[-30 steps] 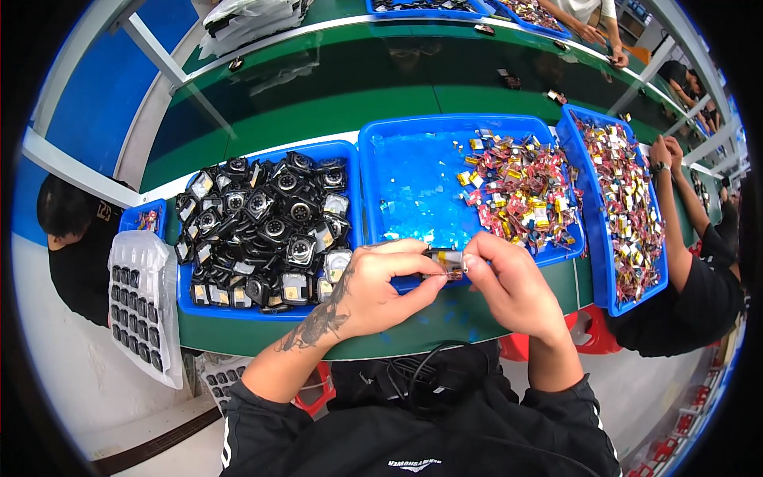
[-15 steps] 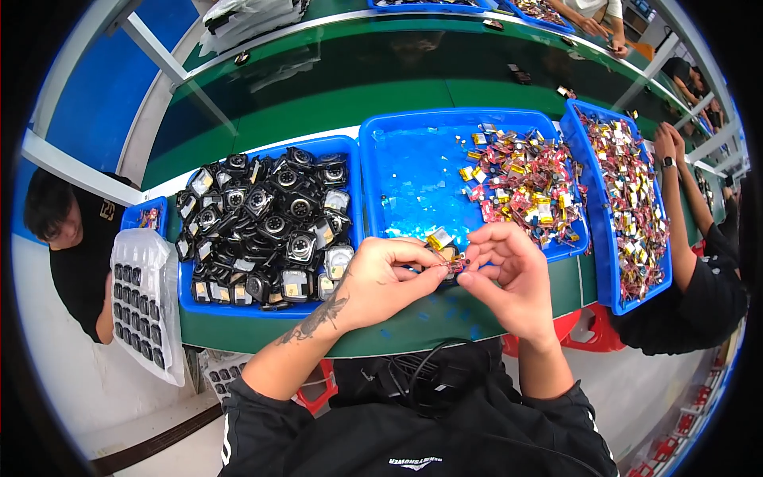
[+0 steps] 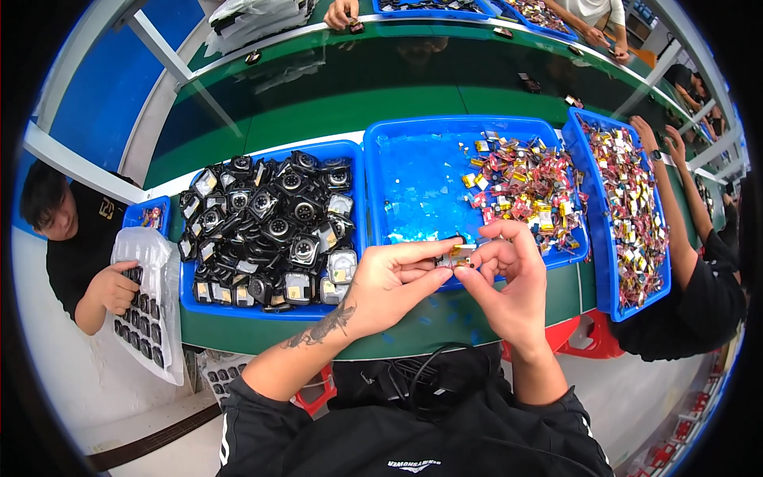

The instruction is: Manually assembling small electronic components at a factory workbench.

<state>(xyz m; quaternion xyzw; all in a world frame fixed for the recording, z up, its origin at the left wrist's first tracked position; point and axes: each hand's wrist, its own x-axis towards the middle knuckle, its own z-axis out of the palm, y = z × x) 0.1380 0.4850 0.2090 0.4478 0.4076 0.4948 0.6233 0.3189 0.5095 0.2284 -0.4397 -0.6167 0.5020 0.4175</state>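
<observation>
My left hand [image 3: 395, 288] pinches a small circuit board with a silver-and-yellow battery [image 3: 458, 254] between thumb and fingers. Thumb and fingers of my right hand [image 3: 515, 292] close on a small dark part at the board's right end; fingertips hide much of the piece. Both hands are over the near edge of a blue tray [image 3: 380, 171], whose right half holds a heap of similar boards and batteries [image 3: 528, 191]. To the left, a blue bin [image 3: 362, 230] is piled with black watch cases [image 3: 278, 226], some showing round backs and others pale square faces.
Another blue bin [image 3: 608, 270] of boards and batteries stands at the right, beside a co-worker's arms [image 3: 675, 203]. At far left, a person's hand [image 3: 114, 288] touches a clear plastic tray [image 3: 165, 334] of black pieces. A green table [image 3: 318, 99] spans the back.
The battery piece has turned and now sits lower between my fingers. At left, the person's hand has come onto the clear tray. Another hand has appeared at the far table edge.
</observation>
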